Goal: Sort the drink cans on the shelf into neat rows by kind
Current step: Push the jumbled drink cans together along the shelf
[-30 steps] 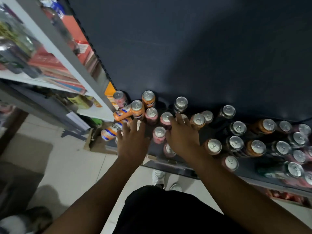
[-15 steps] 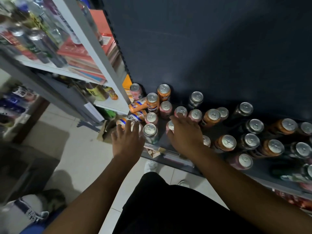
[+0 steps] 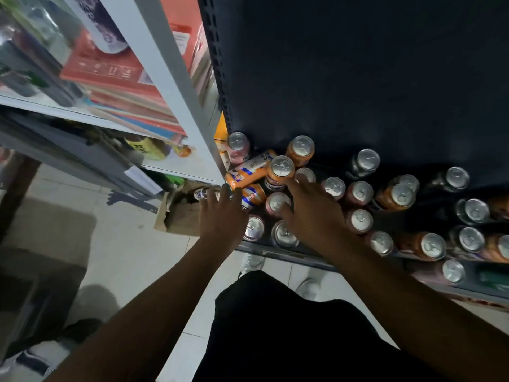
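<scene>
Reaching over the shelf's [image 3: 286, 253] left end, where mixed cans [image 3: 358, 193] are jumbled and orange cans [image 3: 249, 172] lie tipped, left hand [image 3: 220, 219] and right hand [image 3: 314, 216] are held fingers spread, nothing gripped, likely for herding pink cans [image 3: 277, 202].

Orange cans [image 3: 300, 153]; pink cans [image 3: 238, 150]; black cans [image 3: 360, 166]; navy back panel [image 3: 358, 78]

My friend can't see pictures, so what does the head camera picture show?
Two bare hands reach over a dark shelf crowded with mixed orange, pink and dark drink cans. The left hand spreads its fingers beside two orange cans lying on their sides; the right hand reaches across the tops of upright pink cans.
</scene>
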